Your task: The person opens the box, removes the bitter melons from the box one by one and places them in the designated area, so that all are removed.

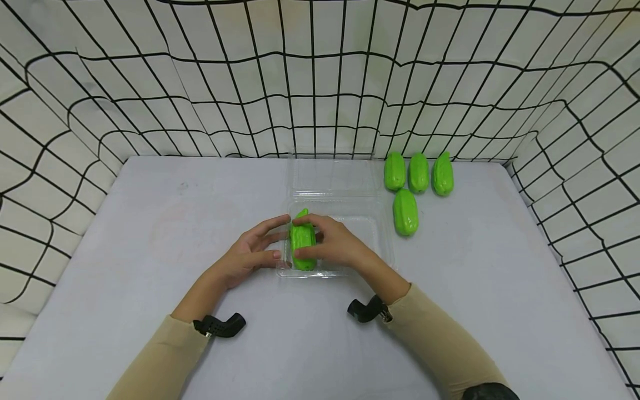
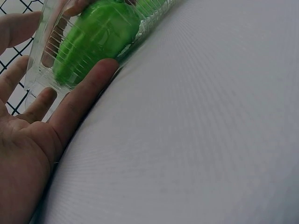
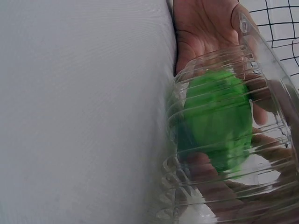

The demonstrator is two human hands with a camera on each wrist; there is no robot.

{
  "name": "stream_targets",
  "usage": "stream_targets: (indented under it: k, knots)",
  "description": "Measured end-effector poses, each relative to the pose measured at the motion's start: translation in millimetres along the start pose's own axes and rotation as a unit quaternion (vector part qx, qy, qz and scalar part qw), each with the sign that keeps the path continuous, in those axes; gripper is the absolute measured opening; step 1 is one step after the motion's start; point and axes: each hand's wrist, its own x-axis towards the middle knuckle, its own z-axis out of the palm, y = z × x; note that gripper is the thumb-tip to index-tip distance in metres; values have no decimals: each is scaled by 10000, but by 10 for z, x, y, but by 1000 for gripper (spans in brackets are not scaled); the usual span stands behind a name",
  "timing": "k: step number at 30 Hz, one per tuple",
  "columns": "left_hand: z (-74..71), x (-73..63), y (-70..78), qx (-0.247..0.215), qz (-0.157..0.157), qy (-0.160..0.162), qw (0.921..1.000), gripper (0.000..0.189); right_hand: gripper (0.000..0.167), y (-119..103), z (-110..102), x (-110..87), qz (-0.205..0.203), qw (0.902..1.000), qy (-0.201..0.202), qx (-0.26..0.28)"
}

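Observation:
A glossy green pepper point(image 1: 302, 244), lobed and long with a short stub at its far end, stands inside the left part of a clear plastic clamshell box point(image 1: 367, 230). My right hand point(image 1: 332, 241) reaches into the box and grips this pepper, thumb on the near part and fingers toward the far end. My left hand point(image 1: 252, 250) is at the box's left side with its fingers extended; in the left wrist view its thumb point(image 2: 84, 100) lies along the clear wall. Through that wall, the right wrist view shows the green pepper point(image 3: 217, 121).
The box's lid point(image 1: 332, 178) lies folded back toward the wire grid point(image 1: 327, 78). Several more green peppers point(image 1: 405, 213) lie right of the box on the white table point(image 1: 200, 194). Grid panels also rise at the left and right sides.

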Motion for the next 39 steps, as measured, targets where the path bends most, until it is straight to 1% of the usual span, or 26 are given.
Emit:
stream_targets:
  k: [9,15,22,30,39]
  knots:
    - [-3,2,-6,29,29,17,10000,73,64,1,12,4,-12,9999,49,-119]
    - [-3,-2,-17,29,33,-4,10000,73,62,-14,-1,-23,33,9998,151,-161]
    - [-13,6,-21,-28,58,-19,10000,72,61,-50,-54,-61,23,9996,262,-86]
    - [-12,2,-27,-36,20,35,10000,72,61,-51,-124,-105,116,9989,444,-57]
    - [-13,8,-29,-67,-8,41,10000,73,62,-74,-209,-166,116,9985,540,-13]
